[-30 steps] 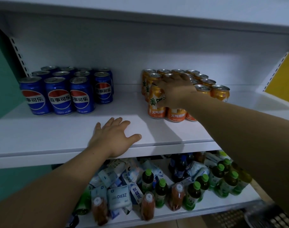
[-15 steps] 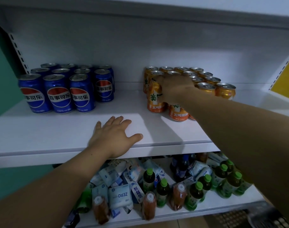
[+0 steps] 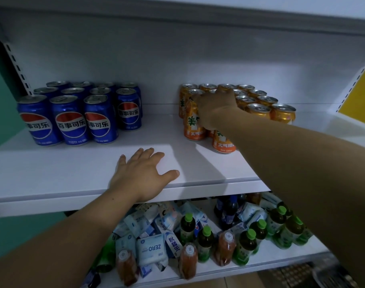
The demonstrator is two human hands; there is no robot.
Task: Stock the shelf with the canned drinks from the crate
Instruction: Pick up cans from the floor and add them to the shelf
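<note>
Orange cans (image 3: 260, 110) stood clustered on the shelf (image 3: 53, 173), right of blue cans (image 3: 71, 121). Right hand (image 3: 216, 110) covered the front ones, its grip hidden from me; left hand (image 3: 142, 175) lay flat, fingers spread, at the shelf's edge.

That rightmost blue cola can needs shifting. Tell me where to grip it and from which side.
Grip the rightmost blue can round its upright side wall at mid-height, coming from the front right: that flank faces bare shelf, while the other blue cans crowd its left and back.
</note>
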